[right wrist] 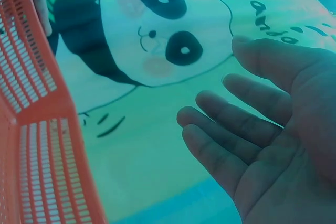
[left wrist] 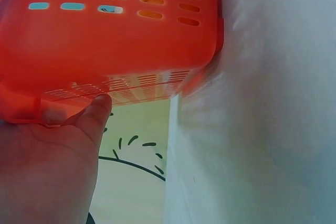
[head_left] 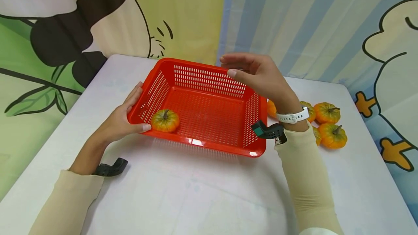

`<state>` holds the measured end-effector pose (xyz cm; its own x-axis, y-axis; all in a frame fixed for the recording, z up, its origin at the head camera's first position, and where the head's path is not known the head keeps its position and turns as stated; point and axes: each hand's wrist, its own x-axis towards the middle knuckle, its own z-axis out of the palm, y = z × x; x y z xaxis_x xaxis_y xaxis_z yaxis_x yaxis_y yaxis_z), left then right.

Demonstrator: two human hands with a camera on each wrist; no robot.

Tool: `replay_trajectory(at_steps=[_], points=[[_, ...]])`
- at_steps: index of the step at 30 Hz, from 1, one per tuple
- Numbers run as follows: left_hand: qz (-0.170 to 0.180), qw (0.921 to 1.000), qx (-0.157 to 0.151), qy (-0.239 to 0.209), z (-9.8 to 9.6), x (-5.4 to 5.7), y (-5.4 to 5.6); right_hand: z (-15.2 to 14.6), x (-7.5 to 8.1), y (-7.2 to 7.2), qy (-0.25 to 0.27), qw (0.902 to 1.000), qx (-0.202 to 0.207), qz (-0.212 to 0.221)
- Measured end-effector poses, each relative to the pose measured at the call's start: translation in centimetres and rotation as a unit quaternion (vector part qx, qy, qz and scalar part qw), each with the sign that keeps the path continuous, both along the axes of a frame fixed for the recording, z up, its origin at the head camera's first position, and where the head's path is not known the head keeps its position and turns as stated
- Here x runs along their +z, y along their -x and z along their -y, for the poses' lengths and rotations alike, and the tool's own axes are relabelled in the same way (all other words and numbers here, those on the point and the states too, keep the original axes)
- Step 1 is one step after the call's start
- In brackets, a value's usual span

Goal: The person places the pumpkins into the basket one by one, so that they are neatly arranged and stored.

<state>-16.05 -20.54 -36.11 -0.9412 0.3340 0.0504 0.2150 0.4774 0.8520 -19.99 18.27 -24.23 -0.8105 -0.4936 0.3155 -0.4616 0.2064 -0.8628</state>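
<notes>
A red plastic basket point(head_left: 209, 110) with slotted walls has one small orange-and-green pumpkin point(head_left: 165, 120) in its front left corner. My left hand point(head_left: 122, 119) grips the basket at its left end, thumb at the front corner rim and fingers along the side. From the left wrist, the basket's slotted outer wall point(left wrist: 105, 40) fills the upper left, with part of the left hand point(left wrist: 47, 166) at its rim. My right hand point(head_left: 258, 71) is raised over the basket's back right rim, holding nothing. Its fingers are spread and slightly bent in the right wrist view.
Several more small pumpkins point(head_left: 327, 112) sit on the white-covered table point(head_left: 196, 191) right of the basket, some partly hidden by the right wrist. A cloth printed with cartoon animals point(head_left: 183, 10) hangs behind the table.
</notes>
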Motion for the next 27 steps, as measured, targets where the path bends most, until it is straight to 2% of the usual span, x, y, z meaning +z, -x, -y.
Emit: replay_trajectory(at_steps=[4,8,14,17,22,27], points=[[-0.002,1.0000,0.003,0.004,0.0,0.0,-0.1,-1.4,-0.2,-0.3,0.011,0.9996,-0.024,0.001],[0.006,0.9999,0.009,-0.004,-0.1,0.1,-0.2,-3.3,-0.4,-0.9,0.012,0.9974,-0.071,0.000],[0.005,0.9999,0.011,-0.006,-0.3,0.2,-0.2,-6.1,-0.9,-1.7,0.042,0.9884,-0.145,-0.008],[0.001,0.9999,0.012,-0.007,-0.4,0.2,-0.3,-7.2,-1.4,-2.1,0.041,0.9830,-0.179,-0.009],[-0.005,0.9999,0.012,-0.001,-0.4,0.1,-0.4,-8.9,-3.0,-2.6,-0.009,0.9675,-0.252,-0.007],[-0.009,0.9999,0.011,-0.003,-0.4,0.0,-0.4,-10.3,-4.5,-2.9,-0.018,0.9474,-0.319,0.021]])
